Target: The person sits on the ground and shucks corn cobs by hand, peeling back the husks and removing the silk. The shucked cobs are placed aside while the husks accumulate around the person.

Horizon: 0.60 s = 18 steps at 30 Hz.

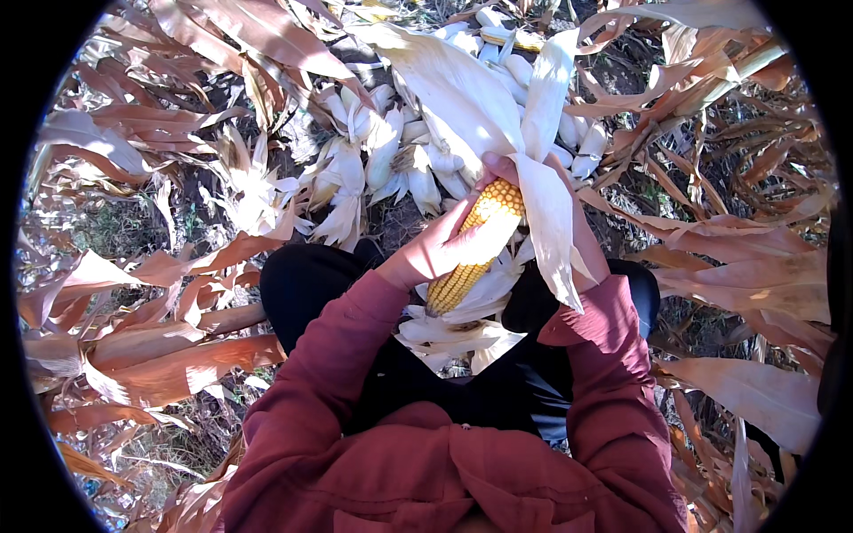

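My left hand point(445, 241) is wrapped around a yellow ear of corn point(458, 286), whose kernels are bare and whose tip points down towards my lap. Pale dry husk leaves point(460, 86) are peeled back from the base of the ear and spread away from me. At that base my right hand point(563, 190) is mostly hidden behind a hanging husk leaf point(548, 226). Its fingers seem to hold the husk there, though their exact grip is covered. More loose husks point(466, 336) lie on the ground between my legs.
Beyond my hands is a pile of ears in pale husks point(386, 146), with one partly bare ear point(513, 38) at the far side. Dry corn stalks and leaves point(180, 353) crowd the left. Others point(746, 280) reach in from the right. My bent knees point(300, 286) flank the work.
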{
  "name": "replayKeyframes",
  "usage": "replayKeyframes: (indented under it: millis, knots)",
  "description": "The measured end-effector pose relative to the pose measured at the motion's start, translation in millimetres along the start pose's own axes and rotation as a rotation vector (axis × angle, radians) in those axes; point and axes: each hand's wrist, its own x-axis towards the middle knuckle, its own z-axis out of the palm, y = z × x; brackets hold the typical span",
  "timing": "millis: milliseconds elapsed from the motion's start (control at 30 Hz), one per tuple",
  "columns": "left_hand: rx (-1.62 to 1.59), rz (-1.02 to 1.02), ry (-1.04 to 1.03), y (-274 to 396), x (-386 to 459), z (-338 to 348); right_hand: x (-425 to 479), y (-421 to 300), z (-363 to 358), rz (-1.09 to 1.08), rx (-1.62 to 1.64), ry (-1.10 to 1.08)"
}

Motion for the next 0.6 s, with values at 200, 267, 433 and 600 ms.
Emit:
replayKeyframes:
  millis: [200,267,433,600]
  knots:
    - [-0.163,-0.215,-0.119,9,2,-1,15,15,-11,-0.013,0.185,0.042]
    - [-0.178,-0.215,-0.096,7,0,1,17,9,-5,0.04,0.211,0.083]
    - [-0.25,-0.23,-0.012,1,0,5,30,9,-8,0.122,0.421,0.237]
    - [-0.371,-0.119,0.198,-7,-4,26,33,14,-3,-0.051,0.535,0.28]
